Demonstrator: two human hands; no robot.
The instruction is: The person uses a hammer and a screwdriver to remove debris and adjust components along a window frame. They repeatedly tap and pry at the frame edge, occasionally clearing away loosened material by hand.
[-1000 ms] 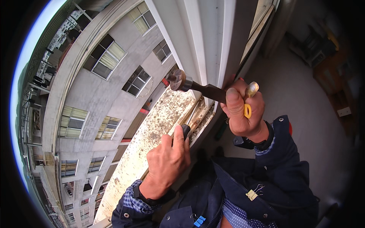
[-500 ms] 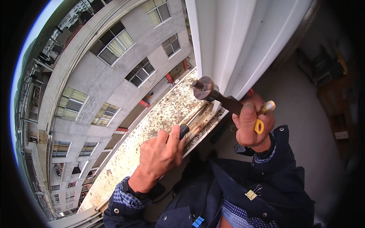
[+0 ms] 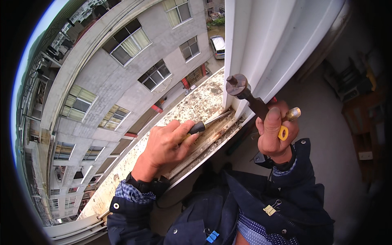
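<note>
My left hand is closed around the black handle of a screwdriver, over a dirty window sill track. The metal shaft reaches toward the corner where the track meets the white window frame; its tip is hard to make out. On the other side, my right hand is wrapped around a hammer-like tool with a dark, round metal head and a small stud. This head is raised above the corner, apart from the screwdriver. A yellow loop and a brassy rounded end stick out of the same fist.
A stained outer ledge runs along the sill, with a drop to the street beyond it. Across stands a grey building, and a white vehicle is parked below. Indoors at the right is brown wooden furniture.
My left hand has shifted back to the left and slightly up, and more of the screwdriver's shaft shows. The right hand keeps its grip. The view has turned slightly, bringing the parked vehicle into sight.
</note>
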